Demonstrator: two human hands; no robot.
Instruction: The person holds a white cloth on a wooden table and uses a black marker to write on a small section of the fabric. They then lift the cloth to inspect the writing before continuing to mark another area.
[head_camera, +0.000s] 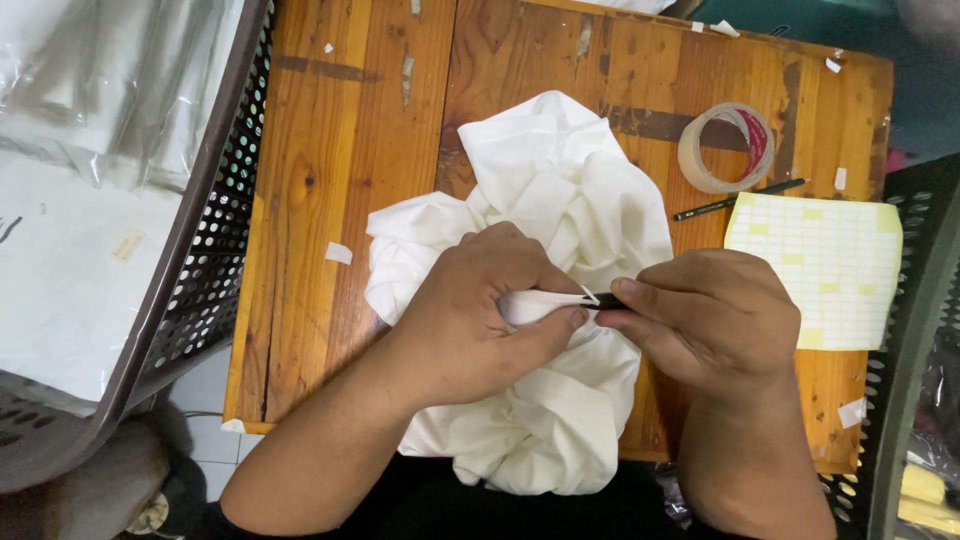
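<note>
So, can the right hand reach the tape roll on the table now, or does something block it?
Probably yes. The tape roll lies in the open beyond the right hand, only bare table between. But the hand pinches a small dark thing at the white cloth.

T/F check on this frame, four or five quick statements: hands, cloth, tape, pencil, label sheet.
1. Both hands pinch a fold of the white cloth. True: left hand and right hand meet on it.
2. The tape roll sits on the cloth. False: it lies on the wooden table, apart from it.
3. The pencil lies between tape roll and label sheet. True.
4. The label sheet is plain blue. False: pale yellow, gridded.
5. A perforated basket stands beside the table. True.
</note>
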